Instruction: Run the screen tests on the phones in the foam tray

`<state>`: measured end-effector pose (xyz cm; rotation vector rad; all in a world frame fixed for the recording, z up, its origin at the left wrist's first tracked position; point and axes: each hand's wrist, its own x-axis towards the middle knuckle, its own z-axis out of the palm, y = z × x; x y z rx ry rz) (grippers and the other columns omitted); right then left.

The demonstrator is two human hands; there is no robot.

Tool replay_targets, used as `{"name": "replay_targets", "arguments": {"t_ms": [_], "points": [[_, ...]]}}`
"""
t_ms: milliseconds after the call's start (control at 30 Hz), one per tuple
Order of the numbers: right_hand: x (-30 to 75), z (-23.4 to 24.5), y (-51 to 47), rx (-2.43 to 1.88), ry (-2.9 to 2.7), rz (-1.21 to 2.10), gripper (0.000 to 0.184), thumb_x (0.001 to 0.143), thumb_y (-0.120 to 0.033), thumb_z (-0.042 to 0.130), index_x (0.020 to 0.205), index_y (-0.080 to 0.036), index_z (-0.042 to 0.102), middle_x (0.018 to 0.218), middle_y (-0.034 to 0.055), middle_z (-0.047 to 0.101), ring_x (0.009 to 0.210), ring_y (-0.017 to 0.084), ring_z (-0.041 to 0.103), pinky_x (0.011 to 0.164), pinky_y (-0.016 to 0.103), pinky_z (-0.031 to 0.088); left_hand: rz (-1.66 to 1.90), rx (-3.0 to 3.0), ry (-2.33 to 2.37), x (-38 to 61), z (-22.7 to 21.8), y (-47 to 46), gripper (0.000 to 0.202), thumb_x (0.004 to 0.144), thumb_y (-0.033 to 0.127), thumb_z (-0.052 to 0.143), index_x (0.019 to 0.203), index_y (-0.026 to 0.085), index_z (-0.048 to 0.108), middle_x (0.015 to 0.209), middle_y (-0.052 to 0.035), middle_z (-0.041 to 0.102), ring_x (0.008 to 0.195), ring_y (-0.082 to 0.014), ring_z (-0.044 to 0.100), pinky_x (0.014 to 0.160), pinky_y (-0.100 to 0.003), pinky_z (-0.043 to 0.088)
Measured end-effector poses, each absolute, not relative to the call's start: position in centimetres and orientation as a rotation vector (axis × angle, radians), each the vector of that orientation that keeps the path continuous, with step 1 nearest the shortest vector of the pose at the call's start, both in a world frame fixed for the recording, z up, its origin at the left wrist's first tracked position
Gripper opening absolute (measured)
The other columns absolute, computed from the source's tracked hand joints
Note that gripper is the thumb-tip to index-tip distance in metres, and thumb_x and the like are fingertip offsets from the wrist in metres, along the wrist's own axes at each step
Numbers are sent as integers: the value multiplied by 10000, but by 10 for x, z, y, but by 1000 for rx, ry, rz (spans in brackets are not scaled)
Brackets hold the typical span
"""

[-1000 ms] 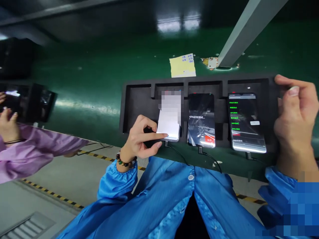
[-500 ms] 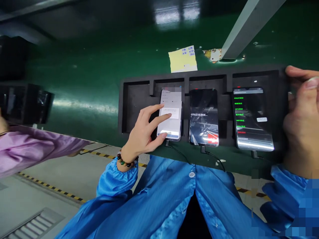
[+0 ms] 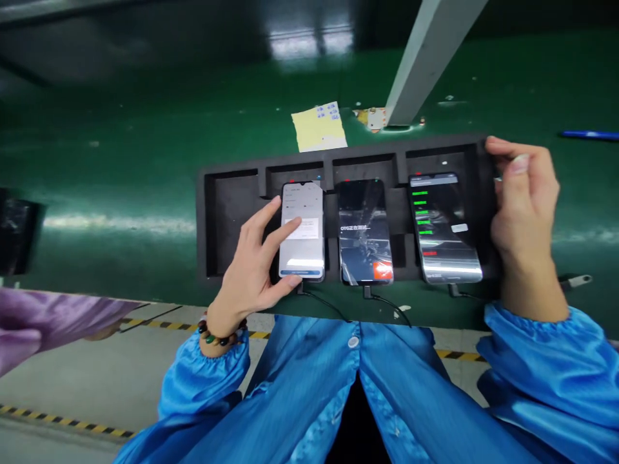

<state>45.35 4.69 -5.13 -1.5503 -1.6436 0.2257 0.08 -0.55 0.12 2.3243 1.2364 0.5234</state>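
A black tray (image 3: 202, 225) with several compartments lies on the green bench, three phones in it. My left hand (image 3: 254, 258), wearing a bead bracelet, has its fingers spread over the leftmost phone (image 3: 302, 263), the index fingertip at a pop-up box on its light screen. The middle phone (image 3: 365, 201) shows a dark screen with white text and a red-orange patch. On the rightmost phone (image 3: 442, 254) are green lines and a red one. At the tray's right end my right hand (image 3: 527, 206) grips the edge with bent fingers. Black cables (image 3: 387, 306) run from the phones' lower ends.
A yellow note (image 3: 316, 132) lies behind the tray, near a grey post (image 3: 425, 58). To the right are a blue pen (image 3: 590, 135) and a small connector (image 3: 578, 281). Another person's pink sleeve (image 3: 43, 316) and a dark box (image 3: 17, 232) are at left.
The whole scene has shifted left in view, bringing the pen and connector into sight. My left index finger stays over the pop-up. My right hand remains at the tray's right end.
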Motion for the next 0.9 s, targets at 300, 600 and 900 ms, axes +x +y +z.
{"name": "replay_targets", "arguments": {"t_ms": [300, 600, 900], "points": [[449, -48, 53, -1593, -1446, 435, 431, 1185, -506, 475, 1377, -206, 719, 1487, 180, 746, 1370, 268, 737, 1108, 424, 599, 726, 2200, 1359, 6, 1, -3, 720, 1104, 698, 520, 1686, 274, 500, 1751, -180, 465, 1637, -400, 452, 1338, -617, 405], [437, -12, -106, -1645, -1563, 141, 78, 1024, -314, 732, 1027, -241, 760, 973, 77, 796, 950, 274, 773, 911, 471, 601, 1165, 2030, 1487, -2, -10, -85, 84, 963, 156, 752, 904, 200, 793, 747, -59, 764, 682, -213, 723, 682, -350, 582], [393, -21, -127, -1798, -1864, 78, 319, 998, -495, 815, 1117, -223, 699, 1022, 80, 800, 1041, 316, 725, 942, 467, 505, 630, 1261, 1553, 27, 1, -95, 399, 1025, 557, 726, 977, 175, 827, 713, -49, 780, 456, -159, 676, 466, -248, 560]]}}
